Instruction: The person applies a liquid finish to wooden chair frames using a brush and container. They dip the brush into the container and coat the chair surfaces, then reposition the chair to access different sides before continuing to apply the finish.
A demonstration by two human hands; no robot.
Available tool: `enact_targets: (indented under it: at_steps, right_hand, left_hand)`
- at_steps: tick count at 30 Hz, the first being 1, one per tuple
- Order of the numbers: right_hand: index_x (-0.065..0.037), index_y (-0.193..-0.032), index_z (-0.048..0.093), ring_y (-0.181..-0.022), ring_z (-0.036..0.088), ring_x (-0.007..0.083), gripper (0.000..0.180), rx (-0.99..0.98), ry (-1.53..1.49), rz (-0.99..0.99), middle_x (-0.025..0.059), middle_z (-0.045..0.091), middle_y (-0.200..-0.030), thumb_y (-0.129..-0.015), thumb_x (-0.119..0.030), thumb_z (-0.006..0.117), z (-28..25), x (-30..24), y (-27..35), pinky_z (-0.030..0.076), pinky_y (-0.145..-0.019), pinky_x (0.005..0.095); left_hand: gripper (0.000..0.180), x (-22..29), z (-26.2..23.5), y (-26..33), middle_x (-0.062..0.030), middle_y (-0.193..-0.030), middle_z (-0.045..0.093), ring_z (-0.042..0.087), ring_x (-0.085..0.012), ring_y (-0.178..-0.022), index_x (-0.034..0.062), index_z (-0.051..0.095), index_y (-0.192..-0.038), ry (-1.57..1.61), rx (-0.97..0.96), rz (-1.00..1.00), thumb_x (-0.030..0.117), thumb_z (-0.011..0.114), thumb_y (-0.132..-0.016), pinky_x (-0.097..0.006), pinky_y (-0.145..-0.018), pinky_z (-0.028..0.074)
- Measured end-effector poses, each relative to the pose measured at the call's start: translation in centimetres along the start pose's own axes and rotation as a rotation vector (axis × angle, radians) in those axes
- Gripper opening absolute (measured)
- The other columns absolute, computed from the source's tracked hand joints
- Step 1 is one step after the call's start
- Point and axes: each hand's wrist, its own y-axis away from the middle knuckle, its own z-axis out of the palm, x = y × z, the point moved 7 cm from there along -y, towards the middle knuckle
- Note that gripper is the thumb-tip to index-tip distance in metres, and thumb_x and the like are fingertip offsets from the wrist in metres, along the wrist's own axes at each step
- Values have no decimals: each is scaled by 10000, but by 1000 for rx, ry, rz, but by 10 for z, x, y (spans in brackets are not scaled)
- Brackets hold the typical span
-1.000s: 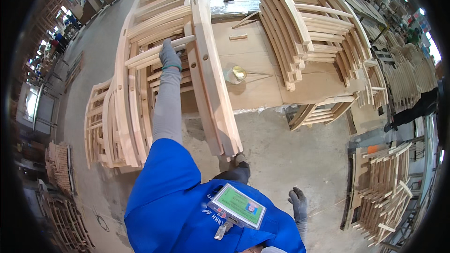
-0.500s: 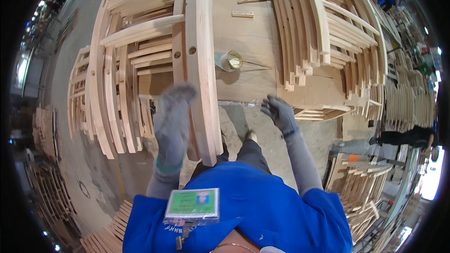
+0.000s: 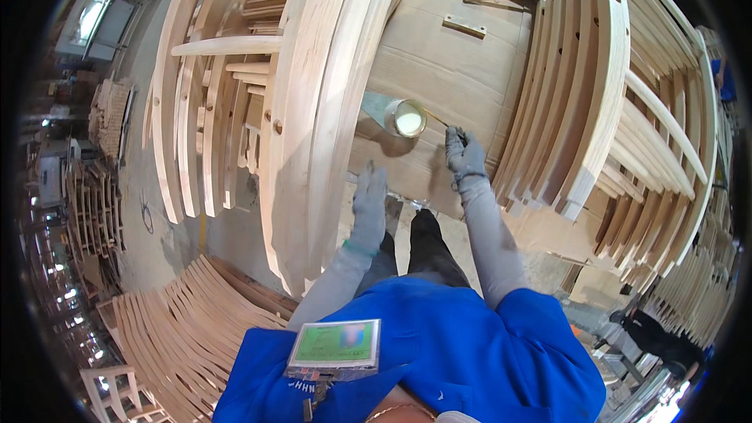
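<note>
My right hand [image 3: 467,157], in a grey glove, is closed at the end of a thin stick [image 3: 435,118]. The other end of that stick reaches into a small round pot [image 3: 409,120] holding a pale, creamy substance. The pot stands on a cardboard-covered surface [image 3: 435,59]. My left hand [image 3: 369,202], gloved too, is open with its fingers stretched out and empty. It hovers beside the near part of the slatted wooden frames [image 3: 301,133] stacked on the left; whether it touches them I cannot tell.
More curved wooden frames [image 3: 587,94] stand stacked on the right. A small wooden block [image 3: 464,27] lies at the back of the cardboard. Many curved slats [image 3: 196,321] are piled at lower left. Another person in dark clothes [image 3: 662,341] is at far right.
My right hand has moved forward to the stick and closed on it. My left hand has come rightward past the left-hand frames. The whole view has turned and shifted.
</note>
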Motion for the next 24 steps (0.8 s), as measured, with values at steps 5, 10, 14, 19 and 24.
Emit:
enact_targets:
  at_steps: [5, 10, 14, 19, 24]
  right_hand:
    - [69, -966, 536, -808, 603, 253, 143, -176, -465, 566, 174, 588, -885, -881, -45, 520, 65, 11, 87, 550, -758, 314]
    - [21, -992, 535, -821, 604, 214, 131, -534, 665, -175, 167, 584, -914, -887, -54, 517, 126, -60, 158, 553, -721, 310]
    - [6, -967, 498, -766, 617, 221, 107, -538, 297, 86, 163, 590, -928, -899, -77, 500, 171, -85, 219, 552, -674, 337]
    - [-9, -941, 479, -762, 616, 207, 107, -736, 494, -373, 177, 574, -950, -848, -34, 524, 216, -157, 267, 534, -658, 329]
    - [7, -946, 513, -752, 619, 206, 136, -924, 497, -457, 162, 571, -931, -826, -32, 565, 246, -175, 295, 552, -671, 325]
  left_hand:
    - [561, -24, -11, -110, -160, -1166, 510, 492, -213, -1054, -49, 446, -1191, -696, 202, 136, 385, 553, -853, -300, -880, 402]
    - [376, -19, 24, -147, -79, -875, 602, 558, -164, -738, -2, 578, -966, -714, -19, 294, 357, 555, -858, -297, -642, 470]
    - [237, -34, 31, -114, -63, -1010, 579, 564, -164, -880, 52, 532, -1095, -187, -213, 66, 173, 498, -895, -294, -779, 485]
    - [412, 74, 91, 16, -104, -1241, 490, 501, -186, -1119, 40, 398, -1286, 16, -579, 82, 200, 463, -911, -335, -942, 433]
    - [544, 106, 105, 96, -116, -1280, 460, 468, -220, -1165, 47, 373, -1296, 704, -806, -262, 401, 465, -893, -368, -1009, 364]
